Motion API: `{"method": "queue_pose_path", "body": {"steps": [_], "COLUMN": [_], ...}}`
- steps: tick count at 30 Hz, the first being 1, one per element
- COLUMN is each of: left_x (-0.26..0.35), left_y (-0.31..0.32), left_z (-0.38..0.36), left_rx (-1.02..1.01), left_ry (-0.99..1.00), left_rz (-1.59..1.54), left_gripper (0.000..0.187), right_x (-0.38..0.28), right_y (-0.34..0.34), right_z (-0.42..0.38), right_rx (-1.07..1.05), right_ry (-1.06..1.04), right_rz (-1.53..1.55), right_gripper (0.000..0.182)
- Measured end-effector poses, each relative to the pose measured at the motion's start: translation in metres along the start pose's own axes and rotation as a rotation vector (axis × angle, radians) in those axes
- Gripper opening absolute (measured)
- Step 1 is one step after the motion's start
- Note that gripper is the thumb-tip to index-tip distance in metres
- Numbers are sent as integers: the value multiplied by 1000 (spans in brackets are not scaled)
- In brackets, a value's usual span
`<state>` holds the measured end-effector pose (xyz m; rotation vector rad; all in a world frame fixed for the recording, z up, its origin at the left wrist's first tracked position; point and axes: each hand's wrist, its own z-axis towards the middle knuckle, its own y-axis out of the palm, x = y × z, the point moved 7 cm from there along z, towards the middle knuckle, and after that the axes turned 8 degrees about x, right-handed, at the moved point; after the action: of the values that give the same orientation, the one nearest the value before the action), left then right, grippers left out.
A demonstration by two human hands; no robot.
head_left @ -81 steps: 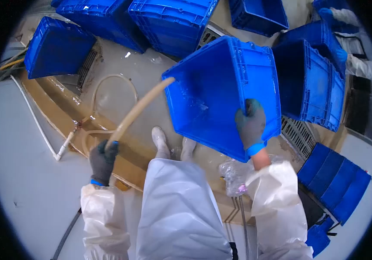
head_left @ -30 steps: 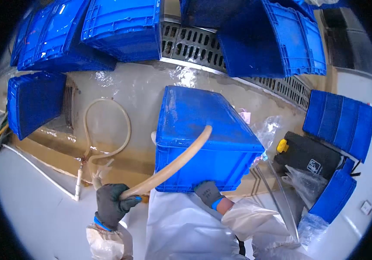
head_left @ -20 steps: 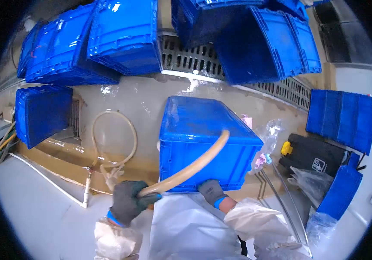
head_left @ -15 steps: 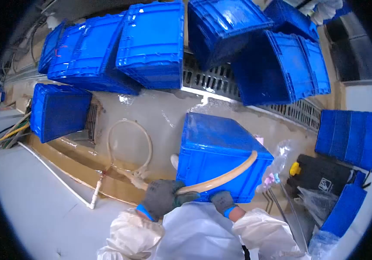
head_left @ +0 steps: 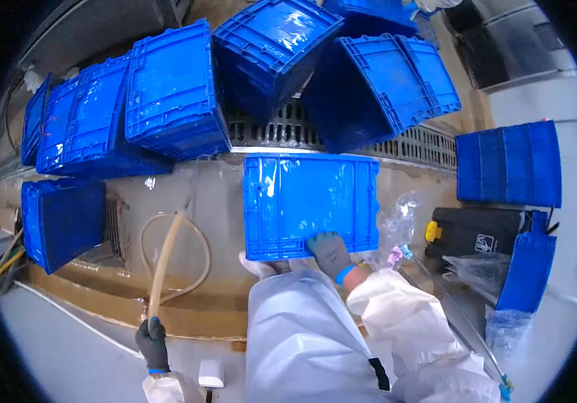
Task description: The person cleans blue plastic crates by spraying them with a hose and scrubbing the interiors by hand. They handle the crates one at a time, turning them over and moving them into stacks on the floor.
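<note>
Wet floor (head_left: 225, 201) crossed by slotted drain grating (head_left: 423, 146)

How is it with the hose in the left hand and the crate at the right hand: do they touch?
Apart. The head view shows wet floor between the hose and the side of the crate.

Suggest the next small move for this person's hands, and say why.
Probably swing the hose right, towards the nearest blue crate: the left hand holds it with its free end over the wet floor, left of that crate, while the right hand lies on the crate's near edge.
</note>
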<state>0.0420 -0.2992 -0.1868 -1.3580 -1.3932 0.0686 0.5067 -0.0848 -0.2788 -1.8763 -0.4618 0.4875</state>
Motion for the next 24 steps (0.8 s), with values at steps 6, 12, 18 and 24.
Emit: {"method": "queue_pose_path", "body": {"steps": [6, 12, 18, 24], "left_x": [-43, 23, 14, 12], "left_y": [10, 37, 37, 34], "left_z": [-6, -15, -17, -21], "left_rx": [26, -20, -52, 0], "left_ry": [35, 91, 135, 154], "left_rz": [106, 170, 186, 361], "left_gripper": [41, 33, 33, 39], "right_x": [6, -1, 31, 91], "right_y": [5, 6, -48, -114], "right_z": [20, 21, 57, 80], "right_rx": [129, 136, 275, 406], "right_ry": [84, 82, 41, 154], "right_rz": [-6, -2, 39, 274], "right_gripper": [20, 20, 18, 19]}}
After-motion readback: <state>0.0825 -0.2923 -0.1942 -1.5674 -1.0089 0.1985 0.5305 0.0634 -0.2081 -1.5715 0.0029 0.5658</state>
